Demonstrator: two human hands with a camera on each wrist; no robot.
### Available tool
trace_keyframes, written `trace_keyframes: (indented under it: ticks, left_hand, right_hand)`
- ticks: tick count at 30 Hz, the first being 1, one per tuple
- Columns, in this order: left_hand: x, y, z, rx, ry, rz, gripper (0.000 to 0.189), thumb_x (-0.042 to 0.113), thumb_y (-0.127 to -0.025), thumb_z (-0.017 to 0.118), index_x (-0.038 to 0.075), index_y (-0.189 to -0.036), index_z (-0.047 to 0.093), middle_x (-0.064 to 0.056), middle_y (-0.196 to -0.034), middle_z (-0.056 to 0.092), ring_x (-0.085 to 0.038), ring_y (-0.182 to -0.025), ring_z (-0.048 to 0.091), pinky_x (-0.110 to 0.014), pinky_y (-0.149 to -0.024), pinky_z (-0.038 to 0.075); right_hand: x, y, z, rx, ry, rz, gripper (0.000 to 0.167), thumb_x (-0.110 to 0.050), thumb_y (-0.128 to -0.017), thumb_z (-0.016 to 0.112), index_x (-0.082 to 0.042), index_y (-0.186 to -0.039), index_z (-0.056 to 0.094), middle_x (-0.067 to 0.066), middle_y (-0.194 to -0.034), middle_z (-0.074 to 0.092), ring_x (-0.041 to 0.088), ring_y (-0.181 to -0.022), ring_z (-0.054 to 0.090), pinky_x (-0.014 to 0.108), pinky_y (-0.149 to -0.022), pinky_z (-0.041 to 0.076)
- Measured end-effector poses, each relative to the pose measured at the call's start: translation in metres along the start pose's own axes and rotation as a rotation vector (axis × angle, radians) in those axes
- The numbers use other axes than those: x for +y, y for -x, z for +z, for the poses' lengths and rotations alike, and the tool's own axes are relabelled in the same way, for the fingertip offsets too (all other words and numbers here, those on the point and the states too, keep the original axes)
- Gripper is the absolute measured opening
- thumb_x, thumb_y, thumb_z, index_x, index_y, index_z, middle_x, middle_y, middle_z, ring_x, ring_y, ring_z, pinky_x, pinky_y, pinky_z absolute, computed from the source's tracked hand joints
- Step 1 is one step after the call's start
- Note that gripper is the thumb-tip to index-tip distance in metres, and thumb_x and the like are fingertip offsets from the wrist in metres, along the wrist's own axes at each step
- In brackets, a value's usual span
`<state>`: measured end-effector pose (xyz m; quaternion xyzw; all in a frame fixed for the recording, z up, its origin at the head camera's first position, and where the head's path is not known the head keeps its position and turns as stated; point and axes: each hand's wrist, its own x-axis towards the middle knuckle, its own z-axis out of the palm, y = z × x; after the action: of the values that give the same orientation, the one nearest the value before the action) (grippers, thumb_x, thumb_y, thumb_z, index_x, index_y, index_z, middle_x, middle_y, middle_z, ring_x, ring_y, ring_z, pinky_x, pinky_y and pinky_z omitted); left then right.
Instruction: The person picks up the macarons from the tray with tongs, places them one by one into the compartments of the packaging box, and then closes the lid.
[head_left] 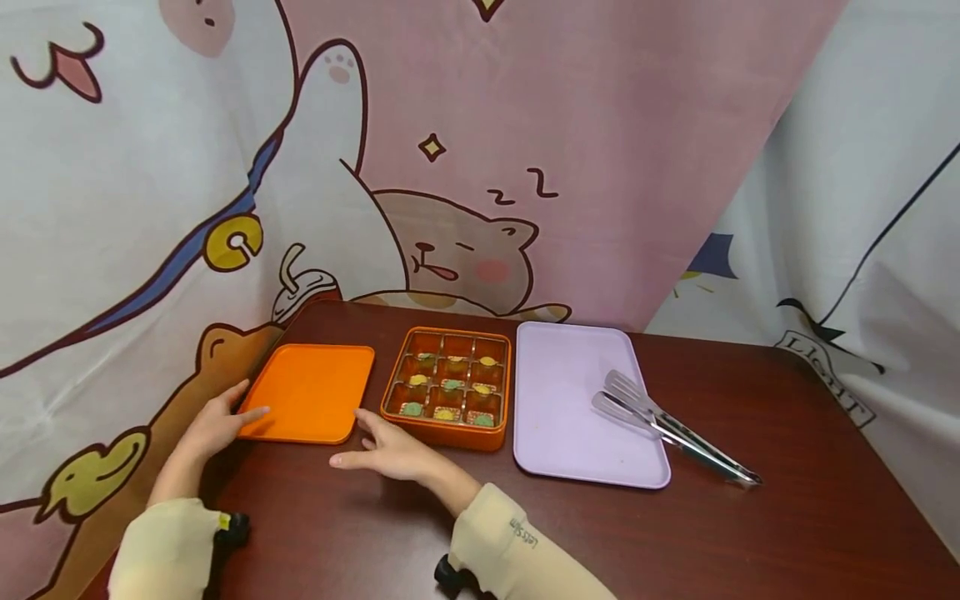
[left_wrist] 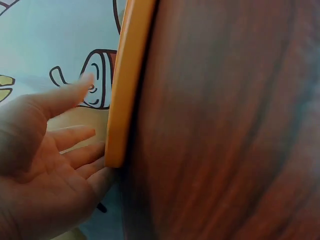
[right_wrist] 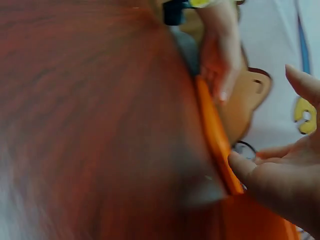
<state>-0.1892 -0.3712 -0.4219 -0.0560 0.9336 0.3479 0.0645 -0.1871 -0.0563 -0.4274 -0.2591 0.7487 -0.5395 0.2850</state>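
Observation:
A flat orange lid or tray point(head_left: 311, 392) lies on the table's left part. My left hand point(head_left: 213, 427) is at its left front corner with thumb and fingers spread; in the left wrist view, the fingertips of this hand point(left_wrist: 55, 170) are by the lid's edge point(left_wrist: 127, 85), and I cannot tell whether they touch. Close to the lid's right front corner is my right hand point(head_left: 393, 450), fingers extended and thumb apart, holding nothing. To its right stands an orange box point(head_left: 446, 433) with a clear divided insert, whose compartments hold small green and yellow pieces.
Right of the box lies a pale purple tray point(head_left: 573, 408). Metal tongs point(head_left: 678, 433) rest across its right edge, handles out over the dark wooden table point(head_left: 787, 433). A printed cloth point(head_left: 600, 167) hangs behind the table and along its sides.

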Motion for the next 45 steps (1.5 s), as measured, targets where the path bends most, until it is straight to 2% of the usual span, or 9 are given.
trace_keyframes:
  ticks: [4, 8, 11, 16, 20, 23, 34, 41, 45]
  left_hand:
    - [-0.004, -0.003, 0.004, 0.029, 0.051, 0.007, 0.068, 0.010, -0.101, 0.054, -0.018, -0.150, 0.016, -0.043, -0.151, 0.023, -0.059, -0.140, 0.024, -0.066, -0.113, 0.028]
    - [-0.007, -0.002, 0.009, 0.119, 0.095, -0.017, 0.056, -0.001, -0.098, 0.050, -0.015, -0.148, 0.030, -0.038, -0.145, 0.037, -0.050, -0.133, 0.044, -0.022, -0.091, 0.053]
    - [-0.010, 0.003, 0.009, 0.159, 0.135, -0.066, 0.052, -0.001, -0.098, 0.052, -0.010, -0.148, 0.038, -0.032, -0.143, 0.044, -0.020, -0.112, 0.065, -0.003, -0.068, 0.042]
    - [-0.011, 0.019, -0.004, 0.137, 0.216, -0.089, 0.052, 0.003, -0.099, 0.055, -0.009, -0.147, 0.040, -0.016, -0.133, 0.063, 0.021, -0.082, 0.050, -0.007, -0.068, 0.047]
    - [-0.005, 0.029, -0.015, 0.139, 0.307, -0.059, 0.054, 0.010, -0.101, 0.056, -0.009, -0.148, 0.038, 0.028, -0.107, 0.066, 0.026, -0.083, 0.050, -0.006, -0.069, 0.048]
    - [0.005, 0.032, -0.021, 0.134, 0.404, -0.034, 0.058, 0.014, -0.102, 0.056, -0.008, -0.151, 0.034, 0.041, -0.096, 0.057, 0.027, -0.086, 0.052, -0.005, -0.072, 0.049]
    - [0.053, 0.029, -0.019, 0.142, 0.607, 0.055, 0.063, 0.015, -0.098, 0.063, -0.004, -0.151, 0.035, 0.038, -0.097, 0.063, 0.021, -0.089, 0.060, -0.004, -0.075, 0.051]
    - [0.088, 0.020, -0.001, 0.161, 0.586, 0.129, 0.058, 0.015, -0.098, 0.063, -0.001, -0.150, 0.041, 0.031, -0.110, 0.065, 0.018, -0.097, 0.062, -0.006, -0.080, 0.052]
    - [0.105, 0.013, 0.011, 0.156, 0.638, 0.182, 0.058, 0.013, -0.098, 0.064, -0.001, -0.150, 0.042, 0.022, -0.122, 0.066, 0.015, -0.101, 0.063, -0.008, -0.082, 0.053]
  right_hand:
    - [0.005, -0.011, 0.011, 0.030, -0.023, 0.049, 0.095, -0.038, -0.092, 0.071, -0.007, -0.161, 0.013, 0.008, -0.168, 0.016, 0.023, -0.149, 0.036, 0.035, -0.120, 0.034]
    - [0.012, -0.015, 0.016, 0.086, -0.084, 0.047, 0.094, -0.036, -0.092, 0.071, -0.006, -0.161, 0.013, 0.009, -0.168, 0.016, 0.025, -0.148, 0.036, 0.038, -0.120, 0.033]
    - [0.015, -0.012, 0.019, 0.121, -0.105, 0.037, 0.091, -0.033, -0.092, 0.071, -0.006, -0.160, 0.016, 0.009, -0.167, 0.019, 0.027, -0.147, 0.038, 0.038, -0.119, 0.035]
    - [0.007, -0.003, 0.022, 0.132, -0.162, -0.032, 0.086, -0.025, -0.094, 0.070, -0.005, -0.160, 0.018, 0.009, -0.167, 0.020, 0.027, -0.149, 0.035, 0.036, -0.118, 0.036]
    - [-0.005, 0.005, 0.017, 0.140, -0.195, -0.112, 0.080, -0.020, -0.097, 0.066, -0.002, -0.159, 0.019, 0.012, -0.166, 0.022, 0.028, -0.150, 0.033, 0.035, -0.118, 0.036]
    - [-0.011, 0.009, 0.008, 0.184, -0.225, -0.152, 0.072, -0.015, -0.098, 0.063, -0.001, -0.157, 0.025, 0.014, -0.164, 0.028, 0.030, -0.147, 0.038, 0.036, -0.116, 0.039]
    - [-0.016, 0.019, -0.033, 0.470, -0.275, -0.217, 0.042, -0.008, -0.095, 0.066, 0.001, -0.135, 0.059, 0.022, -0.129, 0.063, 0.035, -0.117, 0.067, 0.034, -0.094, 0.058]
    - [-0.008, 0.028, -0.064, 0.622, -0.377, -0.204, 0.030, 0.001, -0.090, 0.069, 0.009, -0.119, 0.066, 0.025, -0.106, 0.068, 0.009, -0.082, 0.071, 0.033, -0.083, 0.061]
    - [-0.004, 0.036, -0.081, 0.680, -0.392, -0.193, 0.027, 0.002, -0.089, 0.069, 0.010, -0.115, 0.067, 0.023, -0.103, 0.069, 0.008, -0.079, 0.070, 0.032, -0.080, 0.061]
